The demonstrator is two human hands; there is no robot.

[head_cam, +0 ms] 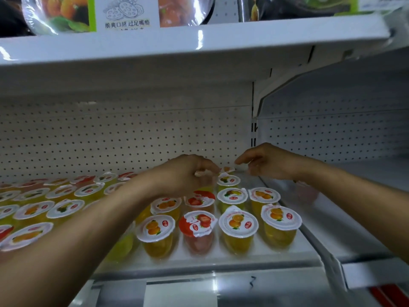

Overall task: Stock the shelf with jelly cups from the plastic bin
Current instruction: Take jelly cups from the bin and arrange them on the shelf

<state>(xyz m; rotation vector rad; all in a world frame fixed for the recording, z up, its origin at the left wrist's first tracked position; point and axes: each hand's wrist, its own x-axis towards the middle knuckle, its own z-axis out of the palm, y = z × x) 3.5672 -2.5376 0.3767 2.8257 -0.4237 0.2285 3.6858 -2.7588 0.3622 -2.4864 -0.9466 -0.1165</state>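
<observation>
**A:** What could go wrong here?

**B:** The left hand (188,173) has its fingers curled on the lid rim of a yellow jelly cup (205,188) close to the perforated white back panel (132,138). It reaches over rows of clear plastic foil-lidded jelly cups (238,224), and a sagging forearm would likely topple them.

**A:** And the right hand (265,162)?

**B:** It is loosely curled near the panel, and I can't tell if it holds anything. The only bare white metal shelf (210,259) is the front strip, farthest from the panel. The bin isn't in view.
</observation>
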